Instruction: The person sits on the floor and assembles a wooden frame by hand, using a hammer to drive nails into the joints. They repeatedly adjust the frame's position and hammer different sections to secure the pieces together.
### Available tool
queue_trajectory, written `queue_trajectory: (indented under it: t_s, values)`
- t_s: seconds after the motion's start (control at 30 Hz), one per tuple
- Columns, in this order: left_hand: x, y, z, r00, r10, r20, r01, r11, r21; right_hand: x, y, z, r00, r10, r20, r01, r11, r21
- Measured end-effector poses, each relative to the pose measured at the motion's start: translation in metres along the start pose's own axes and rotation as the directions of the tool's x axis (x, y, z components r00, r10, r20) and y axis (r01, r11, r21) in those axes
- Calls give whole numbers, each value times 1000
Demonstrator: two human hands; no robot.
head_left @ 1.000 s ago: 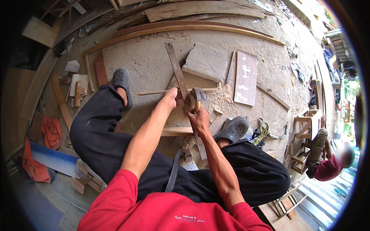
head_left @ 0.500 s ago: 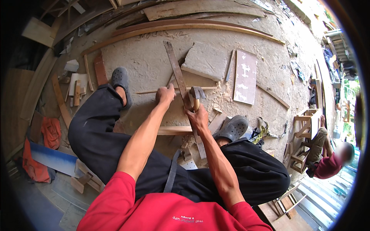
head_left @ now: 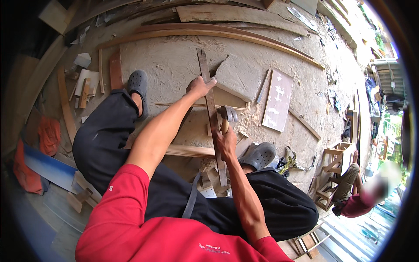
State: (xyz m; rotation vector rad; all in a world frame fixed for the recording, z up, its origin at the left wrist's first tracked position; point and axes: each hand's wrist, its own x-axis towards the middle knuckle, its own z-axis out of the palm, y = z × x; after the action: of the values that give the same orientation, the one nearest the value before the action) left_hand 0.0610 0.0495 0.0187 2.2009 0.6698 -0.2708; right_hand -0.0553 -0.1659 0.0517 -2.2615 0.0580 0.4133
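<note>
A long brown strip (head_left: 211, 105) runs between grey clogs (head_left: 138, 82), fingers of the left hand (head_left: 200, 86) grasping its far part; those of the right hand (head_left: 226, 142) clench a hammer (head_left: 228, 114) beside it, perhaps touching the strip.

Matt wooden strip (head_left: 211, 106), smooth metal hammer head (head_left: 228, 114), rough concrete slab (head_left: 239, 77).

L hand (head_left: 200, 87) off the sticks (head_left: 235, 107), where it was at bar's 9 o'clock ½ sec ago; now gripping bar (head_left: 210, 101) nr its 12 o'clock end. View turned slightly cw.
</note>
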Motion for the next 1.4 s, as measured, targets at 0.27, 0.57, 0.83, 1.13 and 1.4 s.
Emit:
queue_trajectory:
  t_s: [0.27, 0.57, 0.83, 1.13, 1.4]
  values:
    - [-3, 0, 1, 996, -82, -18, 82, 997, -9, -5, -78, -30, 966, -192, -175, 209, 974, 87]
    - [2, 1, 6, 997, -74, -35, 72, 995, -68, -14, -45, 3, 994, -16, 105, 27, 994, -109]
    - [-5, 3, 4, 995, -98, -31, 95, 993, -75, -18, -87, -24, 994, -77, -74, 78, 997, 22]
    - [-7, 6, 5, 996, -94, 10, 94, 992, -81, 4, -31, -8, 985, 94, 143, -89, 995, -37]
    - [-22, -6, 12, 938, -51, -344, 19, 995, -94, -2, -21, -30, 993, 118, 27, -119, 992, 38]
